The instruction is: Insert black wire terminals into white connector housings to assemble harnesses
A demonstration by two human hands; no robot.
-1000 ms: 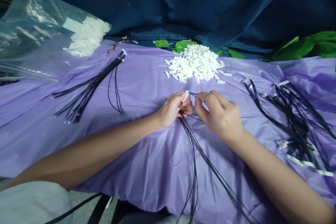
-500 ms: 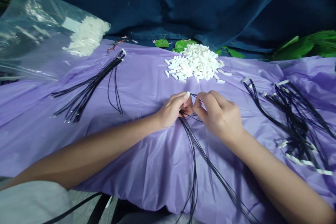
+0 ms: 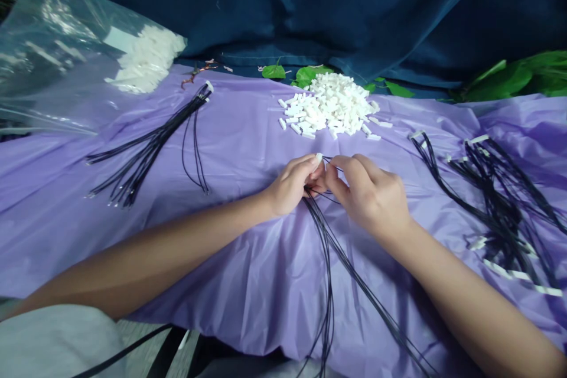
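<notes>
Between the thumb and finger of my left hand is a small white connector housing. Beneath that hand hangs a bundle of thin black wires, running down over the purple cover towards my lap. Just to the right, my right hand is closed in a pinch on a black wire that leads to the housing. Its fingertips almost touch my left hand. The wire's end at the housing is too small to make out.
Beyond my hands lies a pile of white connector housings. Black wires lie to the left, near a clear plastic bag of white pieces. Wires with white connectors lie at right on the purple cover. Green leaves edge the back.
Almost nothing differs. Both hands keep the same hold on the housing and wire, and the view has shifted very slightly.
</notes>
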